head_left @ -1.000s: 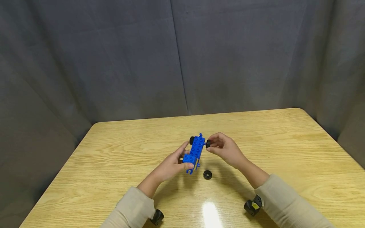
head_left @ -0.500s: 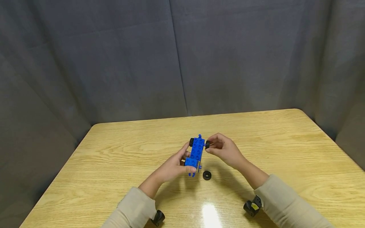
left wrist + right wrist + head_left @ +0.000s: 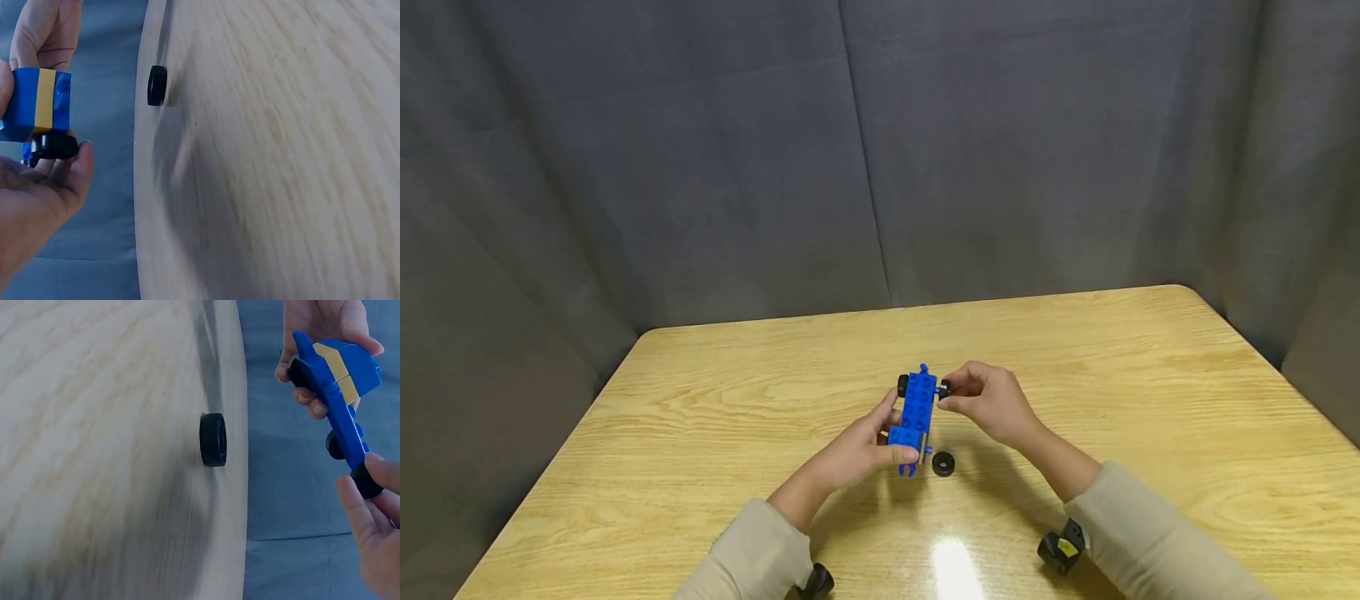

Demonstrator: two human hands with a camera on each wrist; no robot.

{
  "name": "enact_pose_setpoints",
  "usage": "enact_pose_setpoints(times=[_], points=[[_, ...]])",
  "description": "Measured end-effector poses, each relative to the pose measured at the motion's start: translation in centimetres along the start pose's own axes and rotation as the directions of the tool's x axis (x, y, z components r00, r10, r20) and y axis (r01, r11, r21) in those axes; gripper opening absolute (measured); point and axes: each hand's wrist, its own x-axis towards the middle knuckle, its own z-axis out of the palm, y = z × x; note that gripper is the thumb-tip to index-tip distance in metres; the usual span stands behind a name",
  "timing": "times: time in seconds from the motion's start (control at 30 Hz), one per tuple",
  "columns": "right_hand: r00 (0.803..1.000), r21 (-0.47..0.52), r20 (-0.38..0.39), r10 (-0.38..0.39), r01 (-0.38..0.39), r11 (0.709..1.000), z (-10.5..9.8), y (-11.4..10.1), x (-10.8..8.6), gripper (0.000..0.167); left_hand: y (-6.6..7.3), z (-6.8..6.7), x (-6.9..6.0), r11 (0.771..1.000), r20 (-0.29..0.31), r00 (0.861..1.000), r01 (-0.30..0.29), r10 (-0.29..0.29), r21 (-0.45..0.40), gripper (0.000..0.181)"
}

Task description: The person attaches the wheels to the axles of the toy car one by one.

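Note:
My left hand (image 3: 853,454) grips a blue toy car (image 3: 917,402) by its blocky end, thumb over the blue block, above the table. A tan strip (image 3: 337,367) runs across that block in the right wrist view. With thumb and fingers, my right hand (image 3: 998,406) pinches a black tire (image 3: 365,481) at the axle end on the car's far right. Another black tire (image 3: 903,385) sits on the opposite side. Beside my left fingers, a further tire (image 3: 54,147) is on the car in the left wrist view. The near right axle stub is bare.
A loose black tire (image 3: 943,474) lies on the wooden table (image 3: 737,400), just below the car in the head view. Grey curtains (image 3: 722,167) hang behind and at both sides. Black wrist cameras (image 3: 1058,550) sit below the sleeves.
Both hands and the car have moved slightly down in the head view, and the car has turned a little more upright there. The right hand keeps its pinch on the tire.

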Motion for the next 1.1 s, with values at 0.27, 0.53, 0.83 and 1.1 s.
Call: enact_pose_setpoints(times=[0.27,0.53,0.83,1.1], points=[[1.0,0.009,0.015,-0.006,0.006,1.0,0.02,-0.28,0.2,0.018,0.34,0.02,-0.24,1.0,-0.016,1.0,0.023,-0.023,0.004,0.085],[1.0,-0.005,0.016,-0.003,0.003,1.0,0.07,-0.6,0.33,0.017,0.58,0.15,-0.44,0.999,-0.056,0.998,0.036,-0.035,0.02,0.087],[1.0,-0.033,0.011,-0.011,0.011,0.999,0.21,-0.8,0.26,0.016,0.6,0.32,-0.54,0.999,-0.067,0.998,0.017,-0.014,0.051,0.088],[1.0,-0.044,0.011,0.002,-0.001,0.999,0.36,-0.91,0.19,0.015,0.48,0.46,-0.67,0.998,-0.071,0.997,0.01,-0.005,0.065,0.087]])
